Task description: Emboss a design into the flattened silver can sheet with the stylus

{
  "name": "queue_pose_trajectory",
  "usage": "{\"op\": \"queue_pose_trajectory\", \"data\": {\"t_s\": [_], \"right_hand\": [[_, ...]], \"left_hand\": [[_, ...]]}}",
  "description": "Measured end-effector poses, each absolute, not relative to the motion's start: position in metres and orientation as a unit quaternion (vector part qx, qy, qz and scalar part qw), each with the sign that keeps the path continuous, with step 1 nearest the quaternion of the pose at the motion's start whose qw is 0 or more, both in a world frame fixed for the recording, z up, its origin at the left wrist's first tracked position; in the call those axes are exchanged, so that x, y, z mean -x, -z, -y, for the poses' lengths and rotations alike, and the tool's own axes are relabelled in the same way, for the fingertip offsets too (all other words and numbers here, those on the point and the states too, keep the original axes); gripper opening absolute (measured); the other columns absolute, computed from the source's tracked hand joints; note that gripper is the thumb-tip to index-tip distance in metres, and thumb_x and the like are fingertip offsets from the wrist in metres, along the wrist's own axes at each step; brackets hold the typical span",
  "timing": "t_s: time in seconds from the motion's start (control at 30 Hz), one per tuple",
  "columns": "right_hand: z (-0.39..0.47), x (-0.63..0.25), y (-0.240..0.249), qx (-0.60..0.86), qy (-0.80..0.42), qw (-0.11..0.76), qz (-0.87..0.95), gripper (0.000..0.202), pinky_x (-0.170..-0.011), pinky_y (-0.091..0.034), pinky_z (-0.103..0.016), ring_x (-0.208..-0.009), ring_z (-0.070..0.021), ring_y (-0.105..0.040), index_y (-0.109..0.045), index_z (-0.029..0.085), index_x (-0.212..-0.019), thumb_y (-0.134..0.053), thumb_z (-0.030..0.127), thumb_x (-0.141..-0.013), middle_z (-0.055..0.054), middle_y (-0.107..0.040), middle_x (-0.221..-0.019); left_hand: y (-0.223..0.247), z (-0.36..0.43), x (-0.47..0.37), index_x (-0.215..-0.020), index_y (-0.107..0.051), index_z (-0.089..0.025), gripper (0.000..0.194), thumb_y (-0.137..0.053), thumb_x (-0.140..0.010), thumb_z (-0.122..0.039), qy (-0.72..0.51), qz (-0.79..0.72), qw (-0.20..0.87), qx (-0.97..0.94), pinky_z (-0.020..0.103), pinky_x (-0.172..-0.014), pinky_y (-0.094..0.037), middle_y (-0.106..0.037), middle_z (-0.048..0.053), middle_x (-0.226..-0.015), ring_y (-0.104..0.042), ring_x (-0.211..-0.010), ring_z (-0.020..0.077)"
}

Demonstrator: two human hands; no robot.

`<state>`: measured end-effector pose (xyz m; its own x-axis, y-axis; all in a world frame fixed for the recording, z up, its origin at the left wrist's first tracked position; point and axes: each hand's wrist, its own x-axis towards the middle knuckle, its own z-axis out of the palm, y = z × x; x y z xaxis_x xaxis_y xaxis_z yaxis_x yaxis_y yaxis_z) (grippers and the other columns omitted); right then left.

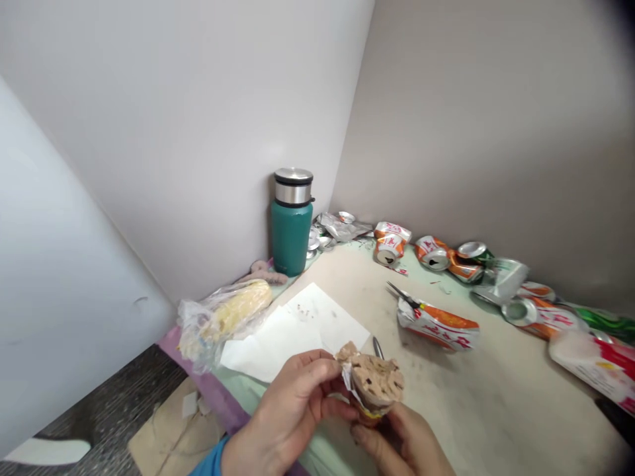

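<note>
A small piece with lumpy brown clay (380,377) on top and a crumpled, partly orange can-like wrap below is held up near the bottom centre. My left hand (302,403) grips its left side, thumb and fingers at a pale torn edge beside a clay lump. From below and the right, my right hand (404,439) holds the base, its fingers partly hidden. Just behind the piece lies a dark slim tool (378,347), partly covered. White paper sheets (297,330) with brown crumbs lie beyond my left hand.
A teal bottle (290,238) stands near the wall corner. Left of the papers is a plastic-wrapped yellow bundle (238,307). Scissors or tweezers (404,295) rest on a cut can (439,327). Crushed cans (391,241) line the back wall; a red-and-white package (595,367) is at right.
</note>
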<state>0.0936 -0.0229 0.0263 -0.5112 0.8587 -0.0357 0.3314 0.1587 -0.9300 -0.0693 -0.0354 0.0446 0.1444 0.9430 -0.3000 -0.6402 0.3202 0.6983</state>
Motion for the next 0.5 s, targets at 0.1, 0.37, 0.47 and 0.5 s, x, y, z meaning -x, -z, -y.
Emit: {"op": "queue_pose_trajectory", "data": {"t_s": [0.1, 0.37, 0.47, 0.5], "right_hand": [[0.025, -0.091, -0.022, 0.395, -0.572, 0.283, 0.66, 0.034, -0.073, -0.051, -0.031, -0.079, -0.0216, -0.063, -0.062, 0.016, -0.093, -0.058, 0.046, -0.08, -0.008, -0.067, -0.086], [0.027, -0.084, -0.008, 0.41, -0.516, 0.335, 0.673, 0.037, -0.062, -0.051, -0.027, -0.066, -0.0181, -0.06, -0.064, 0.016, -0.087, -0.056, 0.051, -0.08, -0.005, -0.064, -0.073], [0.029, -0.088, -0.018, 0.427, -0.43, 0.358, 0.71, 0.029, -0.066, -0.052, -0.027, -0.071, -0.0205, -0.063, -0.067, 0.02, -0.089, -0.058, 0.046, -0.081, -0.005, -0.068, -0.078], [0.031, -0.091, -0.023, 0.435, -0.398, 0.356, 0.724, 0.025, -0.066, -0.052, -0.027, -0.072, -0.0208, -0.064, -0.068, 0.022, -0.089, -0.059, 0.043, -0.081, -0.005, -0.069, -0.08]], "left_hand": [[-0.044, 0.038, 0.063, -0.071, -0.059, -0.014, 0.016, -0.065, -0.072, -0.028, -0.546, -0.404, 0.691, -0.246, 0.021, -0.049, -0.043, -0.059, 0.001, -0.064, -0.053, -0.054, 0.0111], [-0.049, 0.039, 0.059, -0.074, -0.059, -0.017, 0.014, -0.061, -0.079, -0.03, -0.538, -0.46, 0.609, -0.358, 0.023, -0.065, -0.044, -0.061, 0.001, -0.075, -0.053, -0.069, 0.0134], [-0.05, 0.044, 0.06, -0.08, -0.062, -0.019, 0.019, -0.061, -0.081, -0.038, -0.538, -0.434, 0.585, -0.424, 0.029, -0.079, -0.044, -0.063, 0.005, -0.088, -0.056, -0.086, 0.0192], [-0.051, 0.048, 0.06, -0.082, -0.063, -0.021, 0.02, -0.063, -0.079, -0.041, -0.544, -0.424, 0.577, -0.438, 0.031, -0.082, -0.044, -0.064, 0.005, -0.091, -0.056, -0.09, 0.0213]]}}
